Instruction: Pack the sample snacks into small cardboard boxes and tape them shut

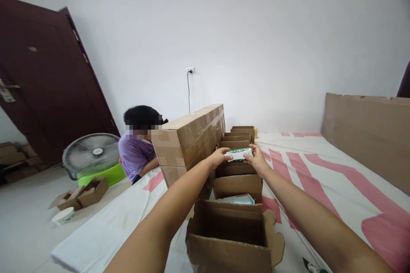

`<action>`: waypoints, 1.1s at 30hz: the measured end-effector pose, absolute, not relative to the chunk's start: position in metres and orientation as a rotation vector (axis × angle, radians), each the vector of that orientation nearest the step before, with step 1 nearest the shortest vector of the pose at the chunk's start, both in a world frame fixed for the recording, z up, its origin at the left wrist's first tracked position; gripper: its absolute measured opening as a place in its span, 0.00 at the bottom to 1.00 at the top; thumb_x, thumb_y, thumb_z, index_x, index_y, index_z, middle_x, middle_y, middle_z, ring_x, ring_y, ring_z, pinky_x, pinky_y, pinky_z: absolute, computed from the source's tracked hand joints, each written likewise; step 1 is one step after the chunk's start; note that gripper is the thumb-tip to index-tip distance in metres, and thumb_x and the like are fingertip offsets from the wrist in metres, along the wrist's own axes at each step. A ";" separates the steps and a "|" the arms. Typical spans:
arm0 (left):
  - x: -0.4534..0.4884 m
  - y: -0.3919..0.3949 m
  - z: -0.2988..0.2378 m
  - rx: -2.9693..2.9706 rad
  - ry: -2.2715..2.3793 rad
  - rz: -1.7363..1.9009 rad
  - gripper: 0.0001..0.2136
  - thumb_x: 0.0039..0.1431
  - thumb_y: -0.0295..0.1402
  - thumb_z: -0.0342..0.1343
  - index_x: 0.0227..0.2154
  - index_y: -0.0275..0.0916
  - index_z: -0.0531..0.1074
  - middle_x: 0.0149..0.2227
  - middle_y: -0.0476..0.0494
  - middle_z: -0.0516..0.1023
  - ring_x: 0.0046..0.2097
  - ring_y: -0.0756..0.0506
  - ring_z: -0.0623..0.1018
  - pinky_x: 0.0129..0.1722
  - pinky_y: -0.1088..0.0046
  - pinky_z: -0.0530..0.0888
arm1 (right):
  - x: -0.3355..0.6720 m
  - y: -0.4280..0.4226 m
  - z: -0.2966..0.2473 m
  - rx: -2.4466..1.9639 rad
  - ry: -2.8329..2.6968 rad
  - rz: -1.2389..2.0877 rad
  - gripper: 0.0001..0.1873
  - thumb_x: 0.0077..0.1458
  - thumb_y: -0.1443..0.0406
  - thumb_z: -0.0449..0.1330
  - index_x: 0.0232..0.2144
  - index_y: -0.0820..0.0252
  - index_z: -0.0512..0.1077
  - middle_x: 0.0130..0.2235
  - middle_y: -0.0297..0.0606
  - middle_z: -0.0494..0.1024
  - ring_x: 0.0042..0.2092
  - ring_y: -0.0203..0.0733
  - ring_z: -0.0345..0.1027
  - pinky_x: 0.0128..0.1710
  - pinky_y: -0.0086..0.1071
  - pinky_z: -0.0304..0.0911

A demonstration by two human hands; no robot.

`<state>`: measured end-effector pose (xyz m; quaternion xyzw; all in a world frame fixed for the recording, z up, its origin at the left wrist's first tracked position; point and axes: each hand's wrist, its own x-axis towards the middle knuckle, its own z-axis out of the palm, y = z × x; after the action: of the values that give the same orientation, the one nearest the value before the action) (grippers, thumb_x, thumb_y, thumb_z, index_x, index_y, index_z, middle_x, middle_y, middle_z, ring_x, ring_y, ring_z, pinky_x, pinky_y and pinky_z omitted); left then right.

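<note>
Between both hands is a small flat pack (pixel 238 155), white on the near side with a green pattern on top. My left hand (pixel 220 157) grips its left end and my right hand (pixel 256 158) its right end, fingers closed on it. They hold it above a row of open brown cardboard boxes (pixel 237 182). A pale blue-white packet (pixel 240 199) shows in one box nearer me. The nearest open box (pixel 229 254) has a flap spread out on its right side. What the boxes under my hands contain is hidden.
Taped cartons (pixel 192 136) are stacked left of the row, with a person in a purple shirt (pixel 134 155) behind them. A fan (pixel 96 153) stands on the floor at left. A large cardboard sheet (pixel 368 136) rises at right. A white-and-pink cloth (pixel 307 175) covers the surface.
</note>
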<state>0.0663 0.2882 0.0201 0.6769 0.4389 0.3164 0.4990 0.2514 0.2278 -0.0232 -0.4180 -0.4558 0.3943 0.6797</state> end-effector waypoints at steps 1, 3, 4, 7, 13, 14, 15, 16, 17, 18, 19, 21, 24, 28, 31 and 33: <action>0.066 0.285 0.021 1.636 1.047 0.776 0.13 0.64 0.36 0.57 0.48 0.36 0.71 0.48 0.42 0.76 0.45 0.44 0.78 0.45 0.60 0.77 | 0.250 0.224 -0.023 -0.931 -1.022 0.862 0.39 0.34 0.57 0.73 0.47 0.51 0.58 0.43 0.34 0.69 0.46 0.46 0.70 0.38 0.40 0.77; 0.067 0.276 0.024 1.634 1.011 0.815 0.14 0.59 0.35 0.62 0.45 0.35 0.73 0.45 0.42 0.78 0.44 0.44 0.78 0.46 0.61 0.76 | 0.248 0.214 -0.022 -0.916 -1.017 0.810 0.40 0.33 0.54 0.73 0.46 0.50 0.56 0.44 0.36 0.68 0.48 0.47 0.70 0.38 0.41 0.77; 0.067 0.271 0.026 1.633 0.991 0.841 0.16 0.54 0.33 0.66 0.44 0.35 0.73 0.43 0.43 0.79 0.44 0.44 0.78 0.48 0.62 0.75 | 0.248 0.208 -0.022 -0.910 -1.014 0.782 0.40 0.34 0.52 0.72 0.45 0.50 0.56 0.45 0.36 0.68 0.48 0.48 0.69 0.39 0.41 0.77; 0.067 0.249 0.029 1.622 0.931 0.921 0.25 0.37 0.29 0.74 0.41 0.36 0.74 0.39 0.45 0.79 0.44 0.44 0.77 0.49 0.68 0.72 | 0.249 0.186 -0.021 -0.901 -1.016 0.715 0.37 0.36 0.48 0.71 0.41 0.50 0.55 0.45 0.36 0.69 0.47 0.47 0.69 0.41 0.42 0.76; 0.063 0.188 0.038 1.626 0.834 0.955 0.31 0.29 0.31 0.75 0.42 0.38 0.72 0.37 0.47 0.77 0.40 0.46 0.77 0.43 0.70 0.72 | 0.259 0.120 -0.014 -0.893 -1.103 0.687 0.30 0.43 0.45 0.68 0.35 0.52 0.58 0.38 0.34 0.72 0.41 0.44 0.70 0.43 0.40 0.71; 0.062 0.178 0.040 1.632 0.823 0.952 0.31 0.29 0.31 0.75 0.42 0.38 0.72 0.37 0.48 0.77 0.40 0.46 0.76 0.42 0.71 0.72 | 0.261 0.107 -0.012 -0.890 -1.122 0.690 0.28 0.44 0.44 0.68 0.34 0.52 0.59 0.38 0.34 0.73 0.41 0.43 0.70 0.42 0.39 0.70; 0.061 0.168 0.042 1.637 0.813 0.947 0.31 0.28 0.31 0.75 0.42 0.38 0.71 0.36 0.48 0.77 0.39 0.45 0.76 0.41 0.71 0.72 | 0.262 0.093 -0.009 -0.886 -1.141 0.692 0.27 0.45 0.44 0.67 0.33 0.52 0.59 0.38 0.34 0.73 0.41 0.43 0.69 0.42 0.39 0.70; 0.061 0.158 0.044 1.641 0.803 0.944 0.31 0.29 0.31 0.74 0.42 0.39 0.71 0.36 0.49 0.76 0.39 0.46 0.76 0.40 0.71 0.71 | 0.264 0.080 -0.007 -0.879 -1.160 0.691 0.26 0.47 0.44 0.66 0.32 0.53 0.59 0.38 0.34 0.73 0.41 0.43 0.69 0.42 0.38 0.69; 0.061 0.148 0.047 1.644 0.795 0.944 0.31 0.29 0.31 0.74 0.42 0.39 0.71 0.35 0.49 0.76 0.38 0.46 0.76 0.40 0.71 0.71 | 0.265 0.067 -0.004 -0.871 -1.182 0.692 0.25 0.48 0.44 0.65 0.32 0.53 0.60 0.39 0.35 0.73 0.41 0.42 0.69 0.42 0.37 0.69; 0.061 0.139 0.049 1.644 0.789 0.946 0.30 0.29 0.30 0.73 0.41 0.39 0.71 0.35 0.49 0.76 0.38 0.46 0.76 0.40 0.72 0.71 | 0.266 0.055 -0.001 -0.861 -1.205 0.699 0.24 0.50 0.45 0.64 0.32 0.53 0.60 0.40 0.35 0.73 0.42 0.42 0.68 0.43 0.37 0.68; 0.062 0.129 0.051 1.641 0.786 0.946 0.30 0.30 0.30 0.73 0.41 0.39 0.70 0.35 0.50 0.76 0.37 0.46 0.76 0.39 0.72 0.71 | 0.268 0.043 0.001 -0.848 -1.225 0.709 0.23 0.52 0.45 0.63 0.32 0.53 0.60 0.40 0.35 0.72 0.42 0.41 0.68 0.43 0.37 0.68; 0.064 0.111 0.055 1.633 0.788 0.943 0.30 0.30 0.30 0.72 0.42 0.40 0.69 0.35 0.50 0.75 0.37 0.47 0.75 0.38 0.72 0.71 | 0.271 0.023 0.004 -0.831 -1.250 0.721 0.21 0.54 0.46 0.62 0.32 0.53 0.60 0.40 0.35 0.71 0.41 0.41 0.67 0.43 0.36 0.67; 0.067 0.088 0.058 1.661 0.792 0.933 0.29 0.32 0.30 0.71 0.42 0.40 0.69 0.36 0.49 0.75 0.39 0.46 0.75 0.39 0.72 0.71 | 0.275 0.000 0.002 -0.862 -1.250 0.712 0.19 0.56 0.48 0.61 0.31 0.54 0.61 0.36 0.35 0.69 0.41 0.42 0.66 0.44 0.37 0.65; 0.071 0.066 0.053 1.717 0.821 0.926 0.28 0.34 0.30 0.70 0.42 0.38 0.69 0.36 0.48 0.74 0.40 0.45 0.73 0.39 0.71 0.70 | 0.281 -0.022 -0.007 -0.868 -1.222 0.760 0.18 0.57 0.50 0.62 0.29 0.54 0.62 0.34 0.34 0.68 0.41 0.42 0.64 0.47 0.38 0.62; 0.075 0.050 0.044 1.706 0.805 0.919 0.28 0.35 0.30 0.70 0.43 0.37 0.69 0.37 0.47 0.74 0.40 0.45 0.73 0.40 0.70 0.70 | 0.287 -0.039 -0.016 -0.845 -1.193 0.816 0.18 0.57 0.51 0.62 0.28 0.54 0.62 0.34 0.33 0.66 0.39 0.40 0.63 0.44 0.36 0.62; 0.078 0.037 0.038 1.688 0.792 0.913 0.27 0.36 0.30 0.69 0.44 0.38 0.69 0.38 0.46 0.74 0.40 0.45 0.73 0.40 0.70 0.70 | 0.293 -0.052 -0.023 -0.809 -1.196 0.853 0.17 0.57 0.53 0.62 0.28 0.54 0.62 0.33 0.32 0.66 0.38 0.40 0.62 0.42 0.34 0.61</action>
<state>0.0781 0.0369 0.0382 0.7005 0.3286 0.3786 0.5079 0.2925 -0.0520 -0.0227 -0.3587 -0.5302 0.3784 0.6686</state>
